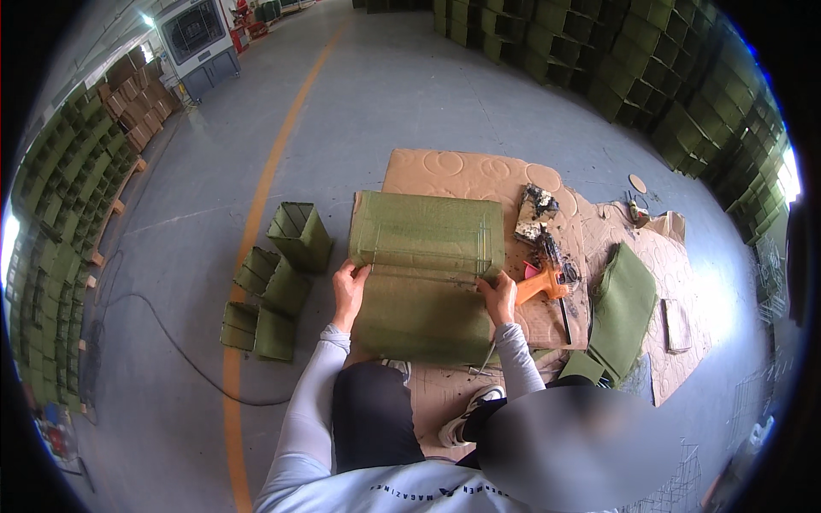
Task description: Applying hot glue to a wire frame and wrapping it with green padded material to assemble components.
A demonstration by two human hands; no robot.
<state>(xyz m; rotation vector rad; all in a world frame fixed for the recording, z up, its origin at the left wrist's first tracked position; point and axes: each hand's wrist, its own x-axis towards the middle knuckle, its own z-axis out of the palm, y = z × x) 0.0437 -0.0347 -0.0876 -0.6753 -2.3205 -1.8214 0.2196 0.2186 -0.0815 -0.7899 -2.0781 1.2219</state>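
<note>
In front of me a green felt sheet [428, 321] lies over a low work surface. A thin rectangular wire frame [419, 250] rests on its far half. My left hand [347, 295] is closed in a pinch at the near left corner of the frame. At the near right corner, my right hand [499, 297] pinches too, with its thumb pointing inward. A thin dark line of wire runs between both hands across the felt. Just right of my right hand lies an orange glue gun [540, 282], with a blackened, glue-smeared block [536, 214] beyond it.
Open green felt boxes [299, 235] stand on the floor at left, near a dark cable [184, 349]. Flattened cardboard [453, 167] lies beneath the work. Folded green felt [623, 308] sits at right. Stacked felt boxes [590, 51] line both sides.
</note>
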